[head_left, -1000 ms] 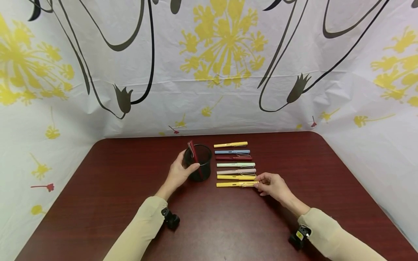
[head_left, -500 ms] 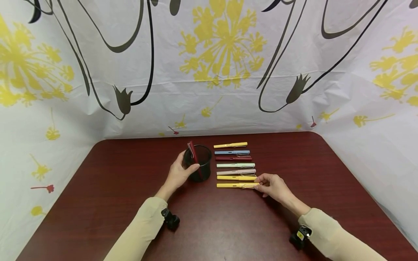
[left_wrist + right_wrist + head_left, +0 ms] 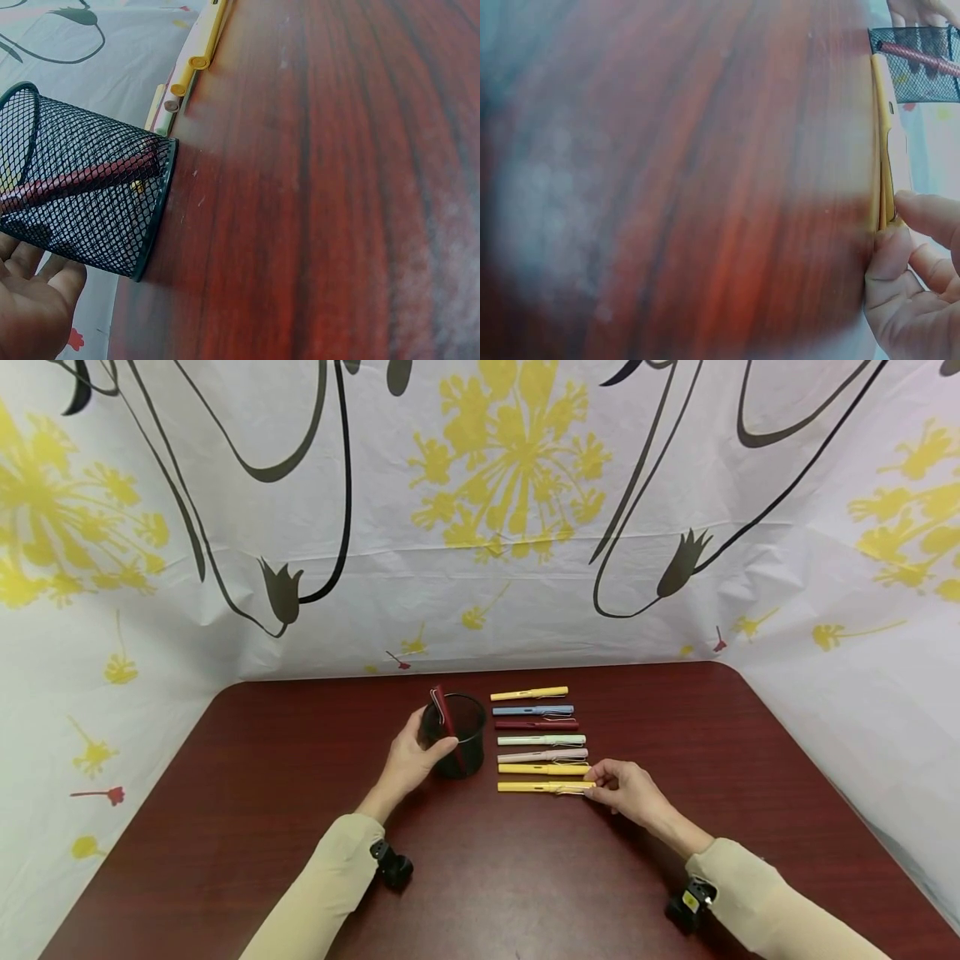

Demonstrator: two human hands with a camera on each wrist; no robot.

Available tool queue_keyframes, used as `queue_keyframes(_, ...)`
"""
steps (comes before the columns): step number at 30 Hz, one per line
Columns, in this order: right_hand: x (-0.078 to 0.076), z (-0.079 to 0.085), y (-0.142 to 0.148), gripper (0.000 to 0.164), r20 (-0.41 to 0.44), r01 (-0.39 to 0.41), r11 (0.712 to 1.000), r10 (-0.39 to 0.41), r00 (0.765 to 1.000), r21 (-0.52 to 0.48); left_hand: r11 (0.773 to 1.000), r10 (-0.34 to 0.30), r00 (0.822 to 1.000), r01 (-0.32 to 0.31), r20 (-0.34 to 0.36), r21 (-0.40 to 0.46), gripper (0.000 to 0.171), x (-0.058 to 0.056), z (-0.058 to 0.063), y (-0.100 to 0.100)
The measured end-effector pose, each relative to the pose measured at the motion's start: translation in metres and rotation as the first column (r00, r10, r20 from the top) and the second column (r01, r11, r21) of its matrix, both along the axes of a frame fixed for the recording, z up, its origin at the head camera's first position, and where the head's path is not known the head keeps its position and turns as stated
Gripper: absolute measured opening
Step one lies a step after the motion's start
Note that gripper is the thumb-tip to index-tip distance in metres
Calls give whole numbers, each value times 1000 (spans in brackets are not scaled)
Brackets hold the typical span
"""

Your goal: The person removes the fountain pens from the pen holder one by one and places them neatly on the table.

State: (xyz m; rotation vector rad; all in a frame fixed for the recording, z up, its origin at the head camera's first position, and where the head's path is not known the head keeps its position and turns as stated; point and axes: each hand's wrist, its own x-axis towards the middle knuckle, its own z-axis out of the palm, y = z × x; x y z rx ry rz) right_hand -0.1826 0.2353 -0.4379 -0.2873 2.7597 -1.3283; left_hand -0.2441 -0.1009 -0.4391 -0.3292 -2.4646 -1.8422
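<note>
My left hand grips a black mesh pen cup, thumb on the near side and fingers round the far left. The cup stands upright on the table, and a dark red pen leans inside it. My right hand pinches the clip end of the nearest yellow pen between thumb and fingers; the right wrist view shows the fingertips at that pen's end. The pen lies flat, as far as I can tell. Just behind it lies another yellow pen, close to my fingers.
Behind those pens lie, in a column, a pink pen, a pale green pen, a dark red pen, a blue pen and a third yellow pen. A patterned white sheet surrounds the dark wooden table.
</note>
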Motion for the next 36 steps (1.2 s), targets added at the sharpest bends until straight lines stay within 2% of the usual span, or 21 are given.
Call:
queue_keyframes(13, -5, -2, 0, 10, 5, 2, 999, -2, 1000, 44, 1000, -1, 1000, 1, 8, 2, 69, 0, 1, 0)
queue_keyframes(31, -4, -1, 0, 15, 25, 7, 1000, -8, 1000, 25, 1000, 1, 1000, -1, 13, -10, 70, 0, 2, 0)
queue_keyframes(33, -5, -1, 0, 16, 28, 13, 1000, -14, 1000, 22, 1000, -1, 1000, 1, 19, -9, 69, 2, 4, 0)
queue_keyframes(36, -5, 0, 0, 17, 31, 19, 1000, -19, 999, 19, 1000, -6, 1000, 6, 11, -23, 67, 10, 18, 2)
